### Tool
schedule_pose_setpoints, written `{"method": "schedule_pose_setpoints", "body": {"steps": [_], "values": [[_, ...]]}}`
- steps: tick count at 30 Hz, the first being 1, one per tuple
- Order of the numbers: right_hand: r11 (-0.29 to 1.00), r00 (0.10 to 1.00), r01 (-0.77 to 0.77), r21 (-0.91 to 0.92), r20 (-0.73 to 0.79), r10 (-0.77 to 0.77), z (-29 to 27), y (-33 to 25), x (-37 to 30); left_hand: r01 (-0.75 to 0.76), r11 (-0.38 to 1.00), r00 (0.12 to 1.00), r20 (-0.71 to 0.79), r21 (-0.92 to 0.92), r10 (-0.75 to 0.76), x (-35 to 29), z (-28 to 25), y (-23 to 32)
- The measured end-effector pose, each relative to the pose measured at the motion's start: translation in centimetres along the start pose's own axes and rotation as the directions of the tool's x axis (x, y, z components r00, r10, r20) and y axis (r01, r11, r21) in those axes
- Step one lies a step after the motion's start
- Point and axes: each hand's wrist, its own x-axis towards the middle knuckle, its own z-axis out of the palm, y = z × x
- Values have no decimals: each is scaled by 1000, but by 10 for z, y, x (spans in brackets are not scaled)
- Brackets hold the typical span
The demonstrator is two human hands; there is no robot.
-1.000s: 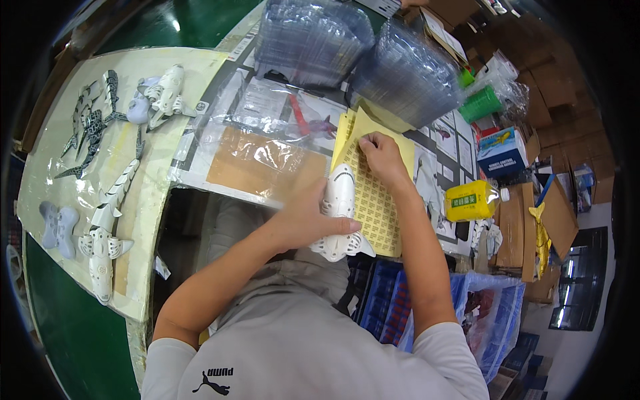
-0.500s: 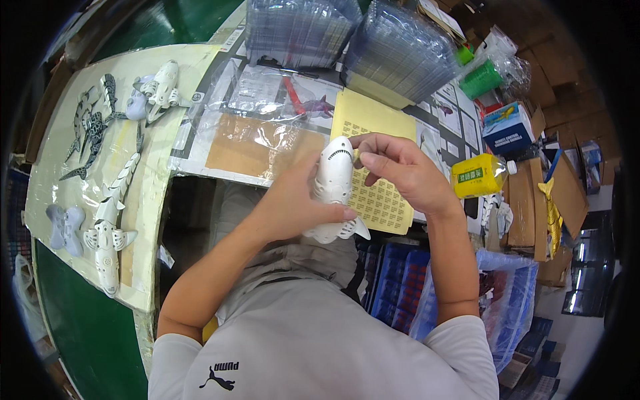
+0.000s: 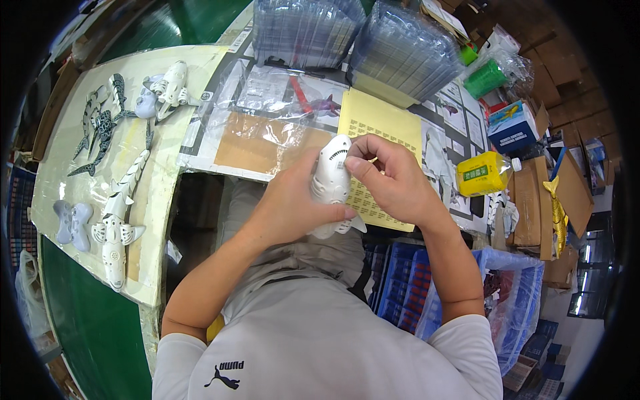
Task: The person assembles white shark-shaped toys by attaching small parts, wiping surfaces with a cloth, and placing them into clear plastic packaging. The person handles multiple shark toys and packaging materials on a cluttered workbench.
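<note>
My left hand (image 3: pixel 293 200) is wrapped round a white toy shark (image 3: pixel 328 181), belly up, with its toothed mouth toward the far side. A small sticker (image 3: pixel 340 165) with dark print lies against the shark just below the mouth. At the sticker's edge, the thumb and forefinger of my right hand (image 3: pixel 392 175) are pinched together; the other fingers curl in. Beneath my hands and beyond them lies a yellow sheet of stickers (image 3: pixel 387 127) with rows of small printed labels. Part of the shark's tail end is hidden behind my left hand.
On the left table are white shark toys (image 3: pixel 115 243), dark patterned tail pieces (image 3: pixel 101 140) and a pale grey controller (image 3: pixel 72 223). Stacks of clear plastic trays (image 3: pixel 403 57) stand at the back. A yellow bottle (image 3: pixel 485 175) and a cardboard box (image 3: pixel 530 207) are at the right.
My right fingertips have come in from beside the shark's head onto its belly. The small sticker now shows below the mouth. My left hand keeps its hold; the view has shifted slightly.
</note>
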Motion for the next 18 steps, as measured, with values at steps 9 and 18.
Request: {"method": "schedule_pose_setpoints", "body": {"steps": [9,18], "values": [[990,986,90,-104,-133,-104,19,-3,1,23,999,999,-39,36,-21,-4,-6,-3],[928,986,-151,342,116,118,43,-17,30,-73,995,992,-98,63,79,-32,-37,-5]]}}
